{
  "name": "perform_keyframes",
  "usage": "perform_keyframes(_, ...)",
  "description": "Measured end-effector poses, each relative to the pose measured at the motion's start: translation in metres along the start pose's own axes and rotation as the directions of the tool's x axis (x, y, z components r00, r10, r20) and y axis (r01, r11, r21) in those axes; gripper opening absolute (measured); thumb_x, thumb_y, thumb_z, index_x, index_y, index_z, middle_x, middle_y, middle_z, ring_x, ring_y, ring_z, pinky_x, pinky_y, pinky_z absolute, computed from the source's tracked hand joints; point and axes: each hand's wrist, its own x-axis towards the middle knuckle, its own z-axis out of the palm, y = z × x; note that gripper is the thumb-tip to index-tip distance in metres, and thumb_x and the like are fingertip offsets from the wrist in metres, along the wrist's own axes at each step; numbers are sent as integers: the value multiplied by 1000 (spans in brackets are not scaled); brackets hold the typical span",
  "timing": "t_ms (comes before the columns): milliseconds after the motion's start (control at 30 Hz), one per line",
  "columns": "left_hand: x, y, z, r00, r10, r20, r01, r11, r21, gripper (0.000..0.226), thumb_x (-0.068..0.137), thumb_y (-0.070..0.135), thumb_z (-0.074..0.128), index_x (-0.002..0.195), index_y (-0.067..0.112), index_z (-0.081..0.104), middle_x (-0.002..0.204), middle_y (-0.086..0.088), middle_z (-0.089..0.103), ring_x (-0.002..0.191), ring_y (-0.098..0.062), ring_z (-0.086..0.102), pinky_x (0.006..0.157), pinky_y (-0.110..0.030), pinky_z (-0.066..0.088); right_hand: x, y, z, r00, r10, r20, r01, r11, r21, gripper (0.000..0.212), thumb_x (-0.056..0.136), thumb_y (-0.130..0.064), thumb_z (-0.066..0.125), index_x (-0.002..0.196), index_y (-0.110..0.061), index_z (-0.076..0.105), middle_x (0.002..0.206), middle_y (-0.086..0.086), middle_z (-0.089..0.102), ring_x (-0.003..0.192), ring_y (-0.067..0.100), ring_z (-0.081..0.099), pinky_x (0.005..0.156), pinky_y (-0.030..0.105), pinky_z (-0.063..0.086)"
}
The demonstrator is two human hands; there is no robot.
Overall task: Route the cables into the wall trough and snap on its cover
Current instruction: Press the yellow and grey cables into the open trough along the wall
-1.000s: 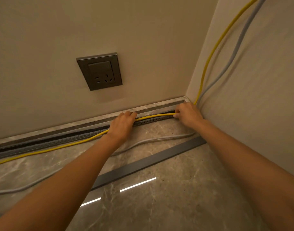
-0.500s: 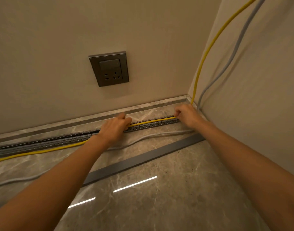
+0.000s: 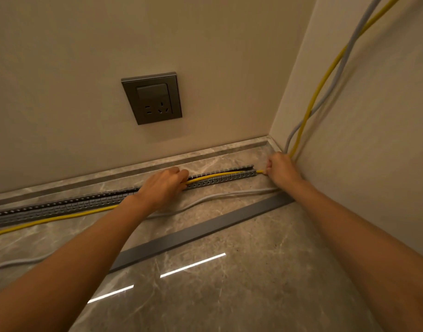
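The marble floor (image 3: 229, 295) carries everything. The grey cover (image 3: 205, 231) lies loose on it, well apart from the slotted trough (image 3: 62, 207) along the wall's foot. The grey cable (image 3: 217, 196) lies between them, outside the trough. The yellow cable (image 3: 217, 175) sits in the trough only between the hands and runs outside it further left. The left hand (image 3: 162, 188) curls over it at mid-trough; the right hand (image 3: 281, 170) pinches it at the corner end. To seat it well, keep the corner end taut and press leftward, slot by slot.
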Motion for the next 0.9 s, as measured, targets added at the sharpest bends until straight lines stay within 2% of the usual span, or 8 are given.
perform_keyframes(267,4,-4,-1,996,-22,-92,16,998,-60,17,92,6,53,109,7,56,115,-14,55,90,-35,59,69,-41,47,3,-4,8,1000,-22,-19,24,996,90,11,83,-7,66,80,2,71,90,22,72,89,32,66,74,33,50)
perform_keyframes(400,4,1,-2,994,62,-89,-49,988,144,14,91,6,54,103,7,59,104,-16,58,80,-35,61,55,-36,36,3,-7,9,1000,0,-21,2,995,99,16,84,-11,67,80,4,70,91,24,71,88,32,65,72,32,47)
perform_keyframes(467,1,6,-6,982,176,-75,-151,953,263,15,74,4,74,88,6,67,84,-15,64,64,-33,64,44,-32,37,3,-7,11,999,-20,-34,22,998,63,18,86,-12,65,84,6,69,97,25,68,91,33,64,77,34,50)
perform_keyframes(533,-1,10,-7,966,245,-82,-195,899,393,29,43,6,91,64,9,71,61,-8,64,50,-25,62,36,-24,42,3,-6,13,998,-42,-41,44,998,35,20,88,-12,63,89,7,67,108,25,63,97,35,62,83,35,49)
perform_keyframes(633,-4,19,0,971,206,-120,-144,908,394,27,38,4,91,54,6,70,58,-8,65,52,-24,63,40,-24,48,5,-7,10,998,-35,51,34,999,17,23,89,-13,60,100,7,63,122,24,55,109,35,55,94,37,44)
perform_keyframes(767,-18,21,18,990,18,-137,12,975,221,24,68,-1,73,91,-3,67,81,-19,70,69,-33,64,56,-37,55,3,-9,1,991,-12,130,11,1000,9,31,84,-11,64,110,5,58,127,23,53,116,33,51,94,33,42)
perform_keyframes(833,-18,24,20,990,-34,-140,55,986,155,32,86,8,54,117,0,55,104,-20,66,89,-35,60,76,-41,50,-1,-10,0,989,-7,151,7,1000,4,35,85,-10,63,116,3,54,132,22,48,120,33,48,97,33,41)
perform_keyframes(900,-15,28,13,992,-99,-75,104,992,72,38,95,14,37,131,6,39,121,-18,58,105,-35,54,88,-42,43,-6,-13,0,982,-12,189,3,999,43,41,85,-14,64,122,-1,49,132,19,46,122,32,46,98,33,40)
